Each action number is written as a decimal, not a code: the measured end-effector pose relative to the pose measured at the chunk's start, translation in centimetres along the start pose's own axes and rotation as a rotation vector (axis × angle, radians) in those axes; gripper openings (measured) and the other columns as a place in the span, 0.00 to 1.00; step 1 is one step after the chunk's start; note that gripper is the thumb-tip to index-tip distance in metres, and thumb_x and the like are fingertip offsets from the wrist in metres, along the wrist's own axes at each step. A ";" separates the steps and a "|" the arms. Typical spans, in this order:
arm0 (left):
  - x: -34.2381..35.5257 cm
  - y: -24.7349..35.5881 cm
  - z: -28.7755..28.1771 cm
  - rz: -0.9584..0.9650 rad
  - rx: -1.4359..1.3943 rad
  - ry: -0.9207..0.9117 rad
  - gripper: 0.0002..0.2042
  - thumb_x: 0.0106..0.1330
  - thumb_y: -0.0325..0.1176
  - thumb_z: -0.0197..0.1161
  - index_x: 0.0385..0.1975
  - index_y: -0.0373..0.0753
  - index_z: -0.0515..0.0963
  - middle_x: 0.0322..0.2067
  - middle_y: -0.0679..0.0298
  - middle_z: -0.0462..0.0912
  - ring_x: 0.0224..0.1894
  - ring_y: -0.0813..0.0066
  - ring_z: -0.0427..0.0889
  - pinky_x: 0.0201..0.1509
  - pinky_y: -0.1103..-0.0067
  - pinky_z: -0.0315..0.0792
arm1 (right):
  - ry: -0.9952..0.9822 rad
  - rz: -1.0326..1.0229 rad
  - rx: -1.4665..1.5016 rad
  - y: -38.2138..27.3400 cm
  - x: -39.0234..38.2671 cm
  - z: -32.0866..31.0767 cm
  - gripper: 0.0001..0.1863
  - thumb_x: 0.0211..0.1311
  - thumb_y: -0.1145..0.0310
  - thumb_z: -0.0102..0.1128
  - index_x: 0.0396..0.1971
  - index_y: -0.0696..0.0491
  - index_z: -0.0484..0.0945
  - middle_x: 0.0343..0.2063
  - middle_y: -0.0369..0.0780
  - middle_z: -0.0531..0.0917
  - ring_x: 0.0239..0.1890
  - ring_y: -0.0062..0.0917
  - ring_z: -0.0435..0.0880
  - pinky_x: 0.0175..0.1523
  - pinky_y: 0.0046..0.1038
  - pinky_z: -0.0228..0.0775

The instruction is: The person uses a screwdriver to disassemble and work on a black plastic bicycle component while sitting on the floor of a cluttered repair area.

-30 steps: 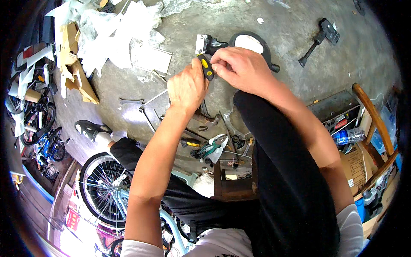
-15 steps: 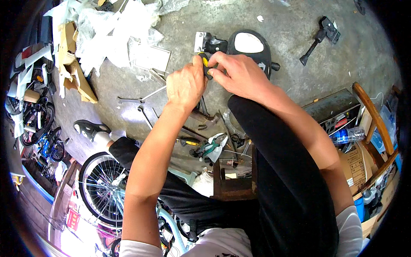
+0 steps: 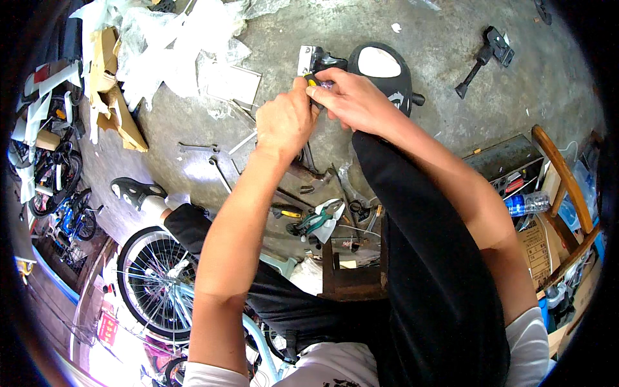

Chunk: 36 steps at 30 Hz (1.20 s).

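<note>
Black-yellow handle [image 3: 311, 80], jutting from left hand [image 3: 284, 121] clamped around it, right hand [image 3: 358, 102] alongside, grip unclear

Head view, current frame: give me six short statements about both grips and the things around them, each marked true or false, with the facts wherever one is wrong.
1. The person's left grip and right grip are close together. True.
2. The left grip is empty. False: it is closed on a yellow-and-black handle.
3. A green-handled tool lies apart from both grips. True.
4. That tool is above the grips in the picture. False: it is below them.
5. A blue-labelled clear bottle lies toward the right side. True.
6. The right grip holds that bottle. False: it is up beside the handle.
</note>
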<state>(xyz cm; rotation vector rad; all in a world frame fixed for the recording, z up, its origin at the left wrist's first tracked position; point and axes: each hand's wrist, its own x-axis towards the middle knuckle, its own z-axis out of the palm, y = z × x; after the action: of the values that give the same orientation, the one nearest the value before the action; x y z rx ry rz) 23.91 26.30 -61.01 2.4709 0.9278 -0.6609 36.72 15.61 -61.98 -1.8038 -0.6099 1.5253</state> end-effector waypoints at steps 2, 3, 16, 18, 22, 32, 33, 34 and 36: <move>0.4 -0.7 -0.8 0.074 0.049 -0.080 0.17 0.71 0.46 0.61 0.46 0.38 0.71 0.27 0.44 0.85 0.33 0.38 0.86 0.36 0.51 0.79 | -0.008 -0.012 -0.007 0.0 0.3 0.2 0.33 0.73 0.47 0.58 0.63 0.61 0.72 0.23 0.40 0.82 0.18 0.21 0.78 0.23 0.27 0.68; 0.5 -0.7 -0.8 0.075 0.048 -0.079 0.17 0.71 0.46 0.61 0.46 0.38 0.71 0.27 0.44 0.85 0.33 0.38 0.86 0.36 0.51 0.79 | 0.022 -0.023 -0.047 -0.1 0.4 0.2 0.33 0.72 0.47 0.59 0.62 0.60 0.74 0.24 0.41 0.83 0.20 0.24 0.81 0.26 0.28 0.70; 0.4 0.8 -1.1 -0.029 -0.015 -0.087 0.17 0.71 0.45 0.61 0.46 0.36 0.72 0.30 0.42 0.86 0.36 0.38 0.86 0.39 0.49 0.78 | 0.074 -0.096 -0.301 -0.6 0.7 -0.8 0.28 0.68 0.50 0.60 0.55 0.61 0.81 0.38 0.51 0.89 0.42 0.39 0.89 0.49 0.34 0.78; 0.8 0.3 -1.1 0.042 -0.021 -0.043 0.18 0.71 0.46 0.61 0.45 0.36 0.73 0.31 0.43 0.86 0.36 0.39 0.86 0.39 0.51 0.79 | 0.130 -0.096 -0.176 -0.1 0.8 -0.2 0.29 0.70 0.49 0.59 0.56 0.61 0.81 0.40 0.52 0.88 0.44 0.39 0.89 0.50 0.34 0.78; 0.4 1.2 -0.6 -0.048 -0.052 -0.070 0.18 0.71 0.46 0.60 0.46 0.36 0.73 0.33 0.43 0.86 0.38 0.40 0.87 0.40 0.51 0.79 | 0.134 -0.092 -0.100 0.2 0.8 0.3 0.30 0.71 0.49 0.58 0.56 0.61 0.80 0.40 0.53 0.88 0.44 0.40 0.89 0.50 0.35 0.77; 0.4 1.2 2.4 -0.231 -0.759 0.041 0.10 0.69 0.34 0.60 0.41 0.32 0.76 0.36 0.50 0.88 0.36 0.53 0.87 0.42 0.61 0.77 | 0.165 -0.187 -0.243 0.7 1.0 0.8 0.22 0.66 0.55 0.55 0.40 0.62 0.83 0.33 0.57 0.86 0.40 0.53 0.86 0.50 0.48 0.77; 0.5 2.2 3.0 -0.327 -1.099 0.067 0.08 0.69 0.31 0.59 0.41 0.34 0.76 0.32 0.64 0.84 0.30 0.70 0.80 0.36 0.70 0.75 | 0.216 -0.219 -0.270 0.6 0.8 0.9 0.22 0.65 0.56 0.55 0.39 0.62 0.82 0.33 0.57 0.86 0.40 0.53 0.86 0.50 0.49 0.77; 0.6 2.4 3.1 -0.323 -1.100 0.070 0.08 0.69 0.31 0.59 0.41 0.34 0.76 0.32 0.64 0.84 0.30 0.70 0.80 0.36 0.70 0.75 | 0.267 -0.252 -0.296 0.4 0.8 0.8 0.21 0.64 0.56 0.55 0.37 0.63 0.82 0.34 0.58 0.86 0.40 0.53 0.86 0.50 0.49 0.77; 0.2 2.8 3.1 -0.525 -1.348 0.003 0.05 0.70 0.31 0.59 0.40 0.37 0.77 0.28 0.68 0.79 0.27 0.77 0.74 0.31 0.78 0.69 | 0.221 -0.214 -0.320 -0.1 0.9 0.3 0.24 0.64 0.54 0.56 0.46 0.61 0.82 0.39 0.56 0.86 0.44 0.51 0.86 0.52 0.47 0.77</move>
<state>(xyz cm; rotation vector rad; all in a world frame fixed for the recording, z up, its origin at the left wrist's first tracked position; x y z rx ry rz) 25.11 22.78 -62.95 1.0393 1.3878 -0.0485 36.59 16.36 -62.51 -2.0340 -0.9445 1.1157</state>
